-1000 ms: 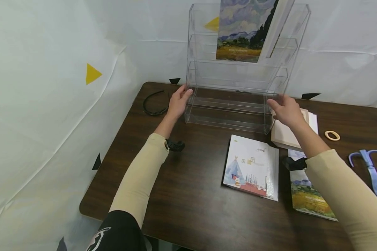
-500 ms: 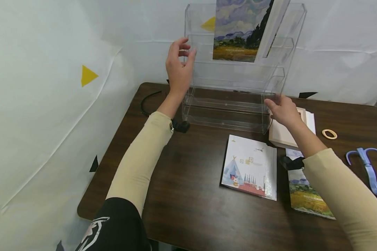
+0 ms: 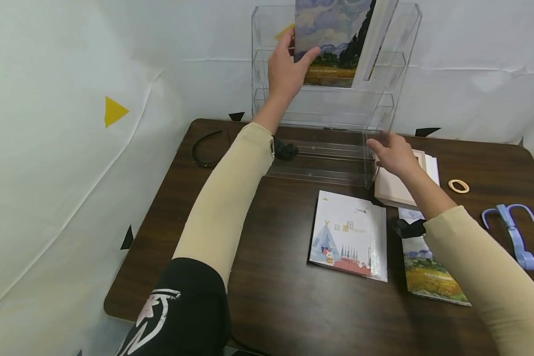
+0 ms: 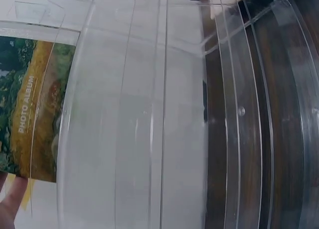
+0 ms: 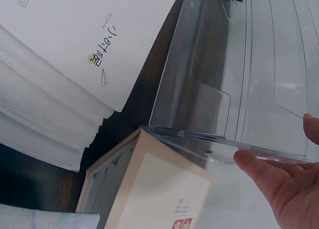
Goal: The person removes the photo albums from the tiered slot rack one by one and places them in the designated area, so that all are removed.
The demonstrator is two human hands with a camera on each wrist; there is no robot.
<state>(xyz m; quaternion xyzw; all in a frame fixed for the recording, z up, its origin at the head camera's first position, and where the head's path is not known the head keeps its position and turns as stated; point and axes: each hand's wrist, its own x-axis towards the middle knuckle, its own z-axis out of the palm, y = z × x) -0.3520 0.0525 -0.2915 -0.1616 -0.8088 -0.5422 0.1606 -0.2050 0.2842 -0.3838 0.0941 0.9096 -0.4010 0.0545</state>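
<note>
A clear tiered display rack (image 3: 322, 121) stands at the back of the table. A photo album (image 3: 333, 34) with a painted landscape cover leans in its upper tier; its top is out of view. My left hand (image 3: 287, 69) is raised at the album's left edge, thumb spread from the fingers. In the left wrist view, fingers (image 4: 15, 201) come up to the edge of the album (image 4: 30, 109), and I cannot tell how firmly they touch. My right hand (image 3: 396, 155) grips the rack's lower right side, with thumb and fingers on either side of the panel (image 5: 199, 134).
A white illustrated album (image 3: 342, 237) lies in front of the rack. To its right are a beige box (image 3: 393, 190) and a second landscape album (image 3: 431, 277). A wooden ring (image 3: 458, 186) and a blue hook (image 3: 516, 237) lie farther right; a black headband (image 3: 200, 158) lies at left.
My left hand has let go of the rack's lower left side and moved up and right to the standing album. My right hand has stayed on the rack. The view has shifted slightly.
</note>
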